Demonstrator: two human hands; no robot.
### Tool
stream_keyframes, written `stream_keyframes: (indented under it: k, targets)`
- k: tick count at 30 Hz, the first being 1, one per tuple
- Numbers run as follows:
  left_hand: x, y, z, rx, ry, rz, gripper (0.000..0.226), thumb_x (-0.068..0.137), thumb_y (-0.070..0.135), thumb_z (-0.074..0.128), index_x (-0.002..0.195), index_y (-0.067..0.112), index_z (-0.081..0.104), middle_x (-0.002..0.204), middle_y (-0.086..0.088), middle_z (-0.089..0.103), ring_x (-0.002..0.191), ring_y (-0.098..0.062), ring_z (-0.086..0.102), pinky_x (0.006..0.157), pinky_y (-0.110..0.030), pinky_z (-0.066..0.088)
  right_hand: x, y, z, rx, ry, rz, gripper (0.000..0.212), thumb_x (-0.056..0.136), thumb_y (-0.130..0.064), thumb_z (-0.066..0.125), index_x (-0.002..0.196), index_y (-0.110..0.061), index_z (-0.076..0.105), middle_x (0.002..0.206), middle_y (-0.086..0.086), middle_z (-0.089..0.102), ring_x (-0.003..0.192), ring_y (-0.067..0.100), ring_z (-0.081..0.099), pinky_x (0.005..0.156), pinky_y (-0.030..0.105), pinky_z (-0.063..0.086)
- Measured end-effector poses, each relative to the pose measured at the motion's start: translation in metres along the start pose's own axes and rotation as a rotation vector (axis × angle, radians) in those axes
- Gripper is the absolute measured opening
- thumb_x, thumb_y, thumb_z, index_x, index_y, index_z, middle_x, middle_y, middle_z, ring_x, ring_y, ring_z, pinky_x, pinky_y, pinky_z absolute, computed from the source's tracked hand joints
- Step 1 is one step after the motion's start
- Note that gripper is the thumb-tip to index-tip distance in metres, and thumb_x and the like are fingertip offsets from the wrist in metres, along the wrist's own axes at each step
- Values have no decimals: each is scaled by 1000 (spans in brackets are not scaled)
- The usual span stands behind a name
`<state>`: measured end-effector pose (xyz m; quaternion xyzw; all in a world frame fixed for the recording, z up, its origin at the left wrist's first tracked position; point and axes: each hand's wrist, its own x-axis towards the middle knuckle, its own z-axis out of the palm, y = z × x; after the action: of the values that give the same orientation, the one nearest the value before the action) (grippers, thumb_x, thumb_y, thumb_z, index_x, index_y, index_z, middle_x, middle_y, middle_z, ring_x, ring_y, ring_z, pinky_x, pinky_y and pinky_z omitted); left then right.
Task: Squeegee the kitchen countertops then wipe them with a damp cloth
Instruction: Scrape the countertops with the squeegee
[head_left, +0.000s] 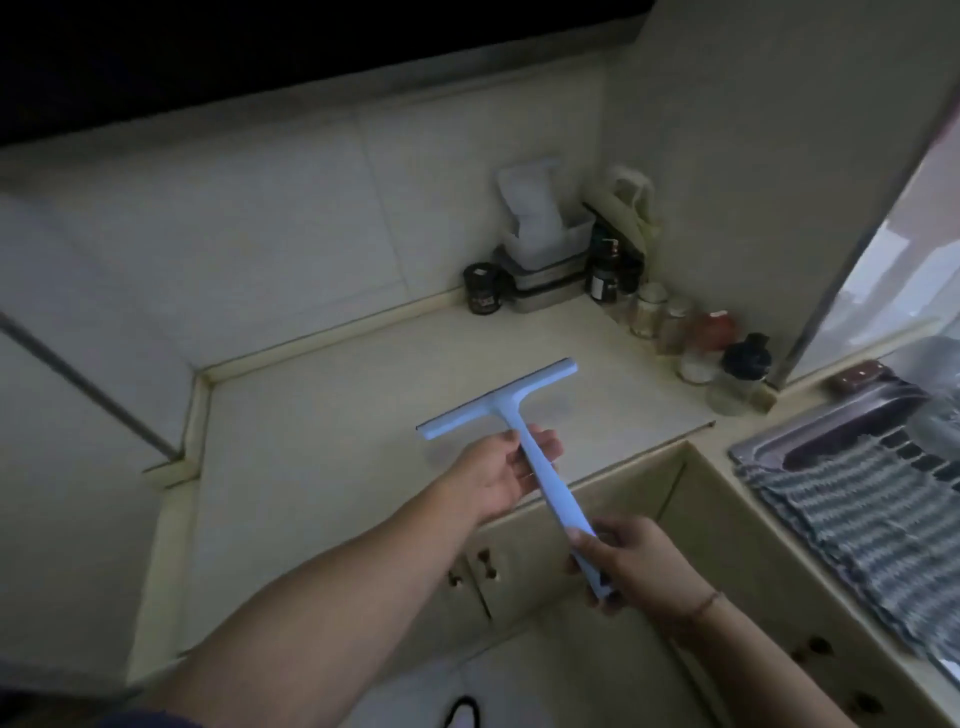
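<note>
A pale blue T-shaped squeegee (524, 415) hangs over the cream countertop (322, 426), its blade turned toward the back wall. My left hand (498, 473) holds the upper part of the handle just under the blade, fingers curled round it. My right hand (623, 561) grips the lower end of the handle, out past the counter's front edge. A grey striped cloth (852, 514) lies draped over the sink edge at the right.
Spice jars and dark bottles (691, 332) line the right wall of the corner. A white tissue box on a metal tin (540, 249) and a black jar (480, 288) stand at the back. A steel sink (810, 431) sits right; cabinet doors (519, 571) lie below.
</note>
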<state>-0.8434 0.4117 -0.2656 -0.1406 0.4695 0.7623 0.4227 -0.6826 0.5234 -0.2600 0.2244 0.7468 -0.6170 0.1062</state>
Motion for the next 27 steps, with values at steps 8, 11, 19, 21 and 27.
stream_keyframes:
  k: [8, 11, 19, 21, 27]
  targets:
    - [-62, 39, -124, -61, 86, 98, 31, 105, 11, 29, 111, -3, 56, 96, -16, 72, 83, -26, 72, 74, -40, 57, 15, -34, 128, -167, -135, -54, 9, 85, -21, 69, 88, -13, 71, 70, 1, 73, 53, 9, 62, 50, 26, 51]
    - [-74, 66, -170, -25, 60, 110, 29, 104, 7, 30, 107, -2, 58, 93, -14, 73, 83, -25, 72, 77, -40, 56, 26, -39, 180, -151, -113, -45, 8, 82, -20, 70, 88, -15, 69, 77, 9, 74, 61, 22, 69, 53, 33, 54]
    - [-96, 151, -279, 100, -138, 58, 28, 102, 8, 38, 124, 0, 54, 109, -17, 69, 97, -26, 69, 84, -39, 56, 49, -71, 305, -7, 12, 24, 12, 86, -7, 69, 98, -10, 67, 70, 6, 70, 64, 19, 71, 48, 28, 47]
    - [-97, 161, -299, 101, -155, 50, 28, 102, 10, 39, 126, 2, 53, 108, -15, 70, 97, -27, 69, 83, -39, 56, 51, -78, 331, 16, 30, 43, 13, 86, -5, 69, 98, -9, 67, 72, 10, 71, 65, 20, 71, 50, 30, 49]
    - [-95, 168, -336, 175, -189, 40, 23, 101, 6, 43, 118, 2, 58, 101, -14, 71, 92, -27, 70, 86, -42, 55, 59, -89, 389, -5, 52, 112, 21, 85, -17, 72, 104, -21, 63, 85, 10, 74, 78, 29, 72, 72, 43, 60]
